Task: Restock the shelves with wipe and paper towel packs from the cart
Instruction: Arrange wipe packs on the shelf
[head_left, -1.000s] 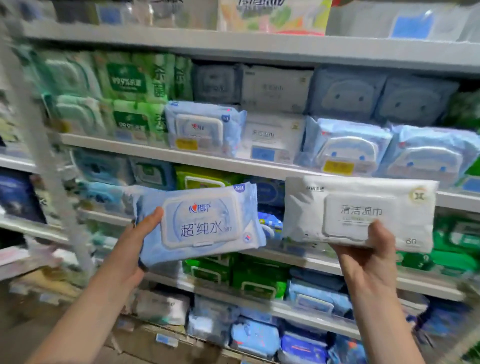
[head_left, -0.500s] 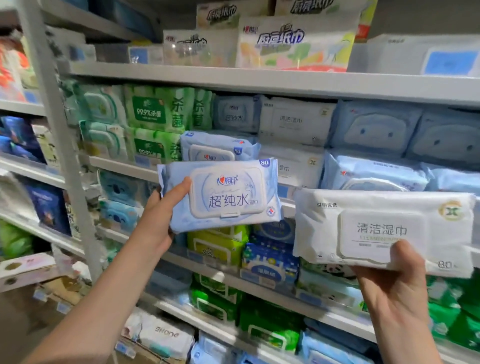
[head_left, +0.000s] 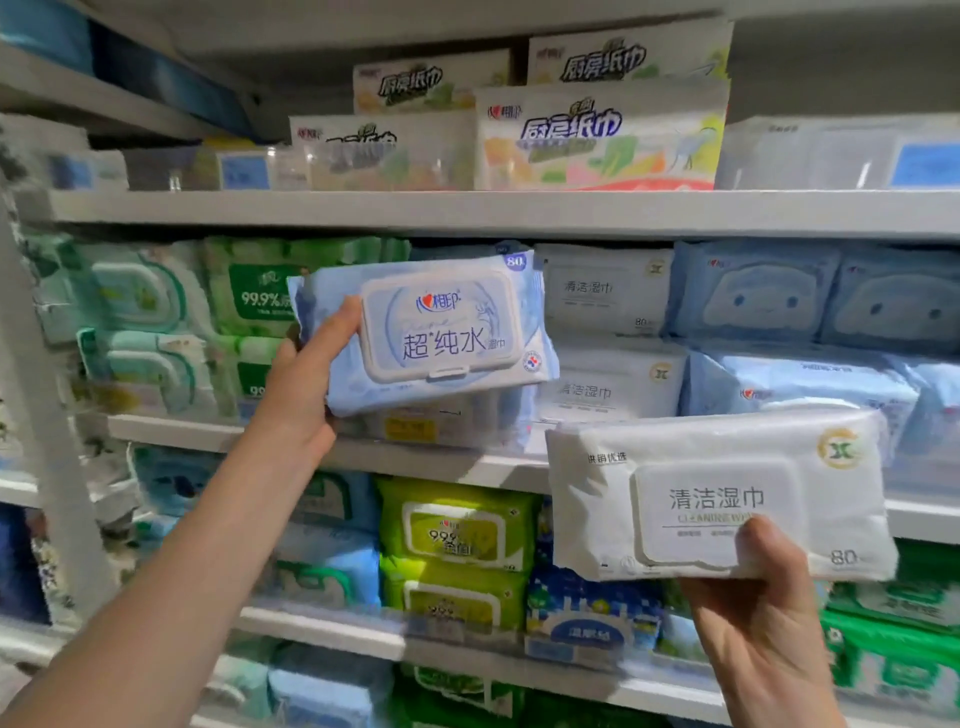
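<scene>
My left hand (head_left: 301, 384) grips a light blue wipe pack (head_left: 441, 332) by its left end, thumb on the front. It is raised in front of the middle shelf (head_left: 171, 431), just above a matching blue pack (head_left: 447, 423) lying there. My right hand (head_left: 753, 608) holds a white wipe pack (head_left: 727, 493) from below, thumb on its lid, lower and to the right, in front of the shelf edge. Stacked white packs (head_left: 602, 338) of the same kind stand on the middle shelf behind.
Green wipe packs (head_left: 249, 291) fill the shelf's left, blue cartoon-face packs (head_left: 753, 296) the right. Paper towel packs (head_left: 597, 135) sit on the upper shelf (head_left: 467, 213). Yellow-green packs (head_left: 457, 535) and others crowd the lower shelves. A white upright post (head_left: 47, 415) stands at left.
Both hands have risen toward the middle shelf. The blue pack moved up and right to the slot above its matching pack; the white pack rose slightly.
</scene>
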